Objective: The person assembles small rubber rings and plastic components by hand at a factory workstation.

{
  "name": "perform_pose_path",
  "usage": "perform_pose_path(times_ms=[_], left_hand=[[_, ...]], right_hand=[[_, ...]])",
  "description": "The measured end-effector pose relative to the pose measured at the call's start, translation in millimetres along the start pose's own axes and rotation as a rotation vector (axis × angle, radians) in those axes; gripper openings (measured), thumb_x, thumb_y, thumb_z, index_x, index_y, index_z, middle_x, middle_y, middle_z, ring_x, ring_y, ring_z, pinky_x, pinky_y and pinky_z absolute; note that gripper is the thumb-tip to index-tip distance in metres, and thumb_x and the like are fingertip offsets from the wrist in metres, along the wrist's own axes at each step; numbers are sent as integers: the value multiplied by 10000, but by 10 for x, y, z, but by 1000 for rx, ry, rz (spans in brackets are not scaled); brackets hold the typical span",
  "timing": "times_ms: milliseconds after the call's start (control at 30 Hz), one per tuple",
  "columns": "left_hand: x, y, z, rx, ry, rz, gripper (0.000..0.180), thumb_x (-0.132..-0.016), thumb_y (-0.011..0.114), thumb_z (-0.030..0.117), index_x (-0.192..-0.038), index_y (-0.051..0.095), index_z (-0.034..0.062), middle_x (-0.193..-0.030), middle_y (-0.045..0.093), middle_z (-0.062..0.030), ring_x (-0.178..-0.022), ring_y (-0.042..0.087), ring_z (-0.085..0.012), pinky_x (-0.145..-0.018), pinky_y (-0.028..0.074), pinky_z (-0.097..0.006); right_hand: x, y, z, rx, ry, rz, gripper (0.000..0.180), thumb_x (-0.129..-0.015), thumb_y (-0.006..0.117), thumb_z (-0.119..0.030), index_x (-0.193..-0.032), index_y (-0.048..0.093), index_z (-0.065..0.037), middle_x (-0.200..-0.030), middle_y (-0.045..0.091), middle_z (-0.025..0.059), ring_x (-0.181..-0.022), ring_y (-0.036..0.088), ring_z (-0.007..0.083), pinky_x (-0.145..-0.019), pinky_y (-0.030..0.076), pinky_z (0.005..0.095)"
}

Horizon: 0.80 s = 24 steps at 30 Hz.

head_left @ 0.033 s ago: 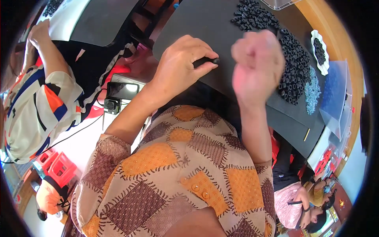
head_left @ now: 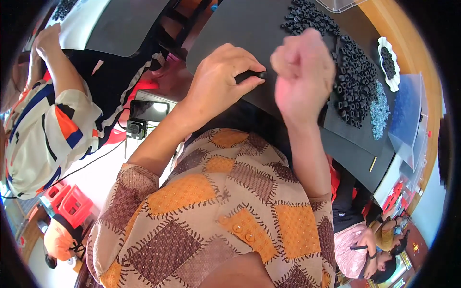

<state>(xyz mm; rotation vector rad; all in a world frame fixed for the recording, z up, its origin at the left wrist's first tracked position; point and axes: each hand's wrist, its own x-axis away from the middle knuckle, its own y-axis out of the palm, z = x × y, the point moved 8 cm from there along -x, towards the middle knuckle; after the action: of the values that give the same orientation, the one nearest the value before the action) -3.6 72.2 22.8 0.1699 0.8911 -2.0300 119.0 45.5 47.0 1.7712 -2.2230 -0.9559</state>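
My left hand (head_left: pixel 216 79) pinches a small black cylindrical part (head_left: pixel 250 75) between thumb and fingers, above the near edge of the dark tabletop (head_left: pixel 233 31). To its right, a short gap away, my right hand (head_left: pixel 305 74) is raised with its fingers curled in. Motion softens its outline, and whatever it may hold is hidden. Just beyond that hand lies a wide pile of short black tube-like pieces (head_left: pixel 355 86). Farther back sits a second heap of small black pieces (head_left: pixel 309 20).
Small clear-blue pieces (head_left: pixel 379 113) border the tube pile. A white scalloped dish (head_left: pixel 396 82) holds black bits, near a bluish transparent box (head_left: pixel 408 115). A thin yellowish stick (head_left: pixel 373 163) lies at the right. At left are a phone-like device (head_left: pixel 149 110) and another person's arm (head_left: pixel 60 67).
My right hand has shifted a little left and away from me, uncovering more of the black tube pile. The left hand keeps its pinch on the black part, almost unmoved.
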Motion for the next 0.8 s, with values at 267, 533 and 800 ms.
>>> perform_pose_path(times_ms=[267, 533, 800], left_hand=[[22, -1, -27, -63, 38, 52, 175, -692, 792, 102, -846, 730, 45, -899, 709, -56, -849, 632, -255, -747, 531, -360], [25, 23, -43, -61, 7, 63, 174, -671, 794, 95, -832, 736, 60, -887, 705, -22, -846, 631, -243, -747, 533, -358], [55, 33, 38, -139, 39, 37, 162, -673, 796, 102, -825, 745, 76, -877, 702, -10, -814, 619, -236, -723, 528, -357]], right_hand=[[-157, 72, 156, 361, -233, 64, 348, -972, 530, -119, -645, 418, -73, -633, 365, -36, -496, 276, 59, -460, 198, 265], [-292, 143, -79, 228, -239, 3, 377, -988, 468, -90, -625, 370, -81, -603, 260, -38, -483, 227, 61, -451, 183, 271], [-92, 69, 248, 541, -123, 116, 343, -952, 568, -75, -641, 431, -37, -625, 353, -66, -559, 299, 29, -483, 239, 240]])
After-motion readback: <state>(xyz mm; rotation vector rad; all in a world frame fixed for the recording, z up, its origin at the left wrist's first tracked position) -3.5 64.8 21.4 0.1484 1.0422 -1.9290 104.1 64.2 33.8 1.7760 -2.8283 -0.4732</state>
